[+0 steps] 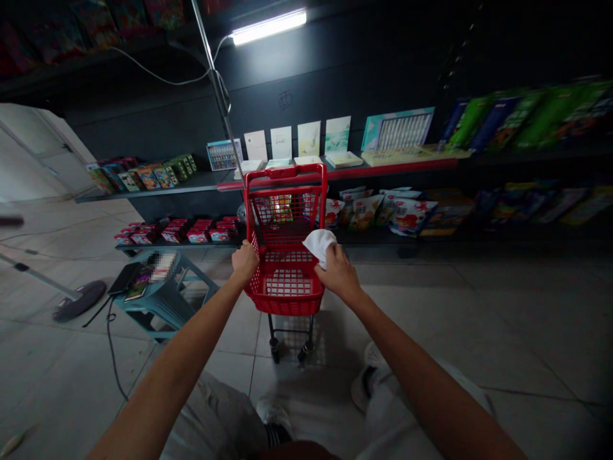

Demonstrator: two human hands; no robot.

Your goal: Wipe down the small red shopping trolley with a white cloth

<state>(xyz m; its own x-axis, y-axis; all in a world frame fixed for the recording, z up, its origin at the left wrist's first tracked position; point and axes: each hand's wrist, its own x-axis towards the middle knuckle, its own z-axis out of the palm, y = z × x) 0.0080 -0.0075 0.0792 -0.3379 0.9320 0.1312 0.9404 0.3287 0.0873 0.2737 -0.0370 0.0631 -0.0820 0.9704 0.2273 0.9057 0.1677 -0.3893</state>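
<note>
We have the red shopping cart [286, 306] on the tiled floor [416, 300] before the stocked shelves [407, 171], our left hand [245, 260] curled closed over its left rim, our right hand [338, 272] closed on a white cloth [318, 243] at the cart's right side.

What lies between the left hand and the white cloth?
In the head view, the red basket spans between the left hand and the white cloth in the right hand.
</note>
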